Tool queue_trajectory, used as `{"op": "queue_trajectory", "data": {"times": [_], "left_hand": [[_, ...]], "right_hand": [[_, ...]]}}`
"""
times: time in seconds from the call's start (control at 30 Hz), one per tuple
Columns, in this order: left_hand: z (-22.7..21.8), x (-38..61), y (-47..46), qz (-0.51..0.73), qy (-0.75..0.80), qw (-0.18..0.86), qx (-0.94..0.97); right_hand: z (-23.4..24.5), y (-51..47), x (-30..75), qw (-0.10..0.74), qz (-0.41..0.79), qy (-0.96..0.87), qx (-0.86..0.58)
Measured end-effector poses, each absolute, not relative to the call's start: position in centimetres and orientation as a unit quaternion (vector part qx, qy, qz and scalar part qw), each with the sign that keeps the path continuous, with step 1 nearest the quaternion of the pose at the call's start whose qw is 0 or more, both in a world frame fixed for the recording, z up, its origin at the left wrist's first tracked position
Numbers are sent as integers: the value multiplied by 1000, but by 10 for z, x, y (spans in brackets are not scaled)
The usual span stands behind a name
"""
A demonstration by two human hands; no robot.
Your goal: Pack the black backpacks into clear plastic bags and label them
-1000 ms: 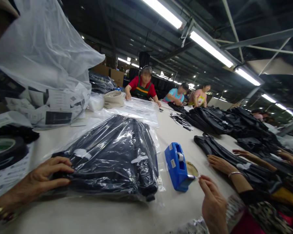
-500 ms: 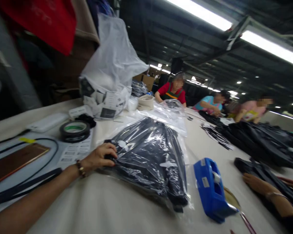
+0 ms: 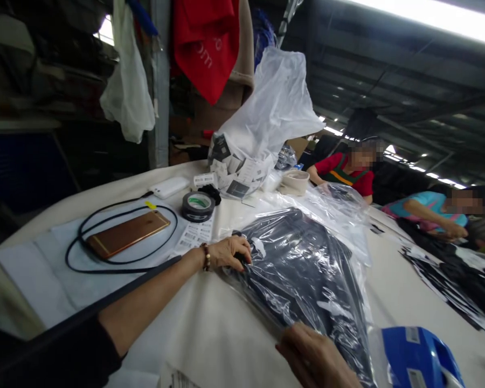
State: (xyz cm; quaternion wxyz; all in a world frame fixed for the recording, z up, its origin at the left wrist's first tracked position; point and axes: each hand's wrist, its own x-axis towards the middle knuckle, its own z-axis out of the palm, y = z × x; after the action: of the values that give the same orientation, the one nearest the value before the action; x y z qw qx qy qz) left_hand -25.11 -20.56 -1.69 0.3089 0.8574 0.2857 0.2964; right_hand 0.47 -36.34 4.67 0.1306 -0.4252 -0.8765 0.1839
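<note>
A folded black garment in a clear plastic bag [image 3: 303, 269] lies on the pale table in front of me. My left hand [image 3: 229, 253], a beaded bracelet at its wrist, is closed on the bag's left corner, with dark cloth bunched beneath the fingertips. At the near edge of the same bag is my right hand [image 3: 313, 353], slightly blurred, its fingers curled against the plastic and partly hidden. To the right of the bag stands a blue tape dispenser [image 3: 418, 355], cut off by the frame.
A phone [image 3: 129, 234] with a looped black cord, a black tape roll [image 3: 198, 206] and a label sheet [image 3: 196, 234] lie left. Behind stands a plastic bag of paper tags [image 3: 242, 172]. Two co-workers sit across the table, near black strips [image 3: 444, 285].
My view has swung left, bringing the whole phone into sight. My left hand stays on the bag's corner. My right hand is now at the bag's near edge, where no hand was before.
</note>
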Motion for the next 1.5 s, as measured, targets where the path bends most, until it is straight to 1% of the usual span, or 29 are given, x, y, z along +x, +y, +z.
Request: {"op": "queue_trajectory", "data": {"times": [0.07, 0.33, 0.43, 0.6, 0.67, 0.93, 1.23, 1.3, 1.4, 1.5], "left_hand": [[-17, -254, -203, 288, 268, 322, 861], [-25, -255, -190, 289, 231, 374, 851], [-27, -253, -188, 288, 227, 387, 846], [-27, -254, -190, 288, 237, 391, 842], [-26, -254, -191, 290, 243, 388, 841], [-24, -254, -192, 284, 251, 391, 838], [-24, -254, -189, 271, 252, 400, 839], [-25, -254, -187, 266, 252, 403, 839], [-26, -254, -186, 262, 252, 407, 838], [-26, -255, -188, 264, 251, 409, 836]], "right_hand": [[53, -340, -18, 97, 191, -895, -392], [48, -300, -49, 21, 225, -887, -404], [51, -285, -60, 1, 198, -893, -404], [45, -254, -82, -53, 97, -897, -428], [40, -245, -87, -65, 78, -888, -448], [29, -242, -95, -40, 72, -826, -557], [16, -257, -108, 5, 39, -795, -606], [17, -256, -104, 10, 77, -798, -597], [25, -248, -93, -2, 167, -804, -570], [33, -239, -84, -13, 202, -801, -563]]}}
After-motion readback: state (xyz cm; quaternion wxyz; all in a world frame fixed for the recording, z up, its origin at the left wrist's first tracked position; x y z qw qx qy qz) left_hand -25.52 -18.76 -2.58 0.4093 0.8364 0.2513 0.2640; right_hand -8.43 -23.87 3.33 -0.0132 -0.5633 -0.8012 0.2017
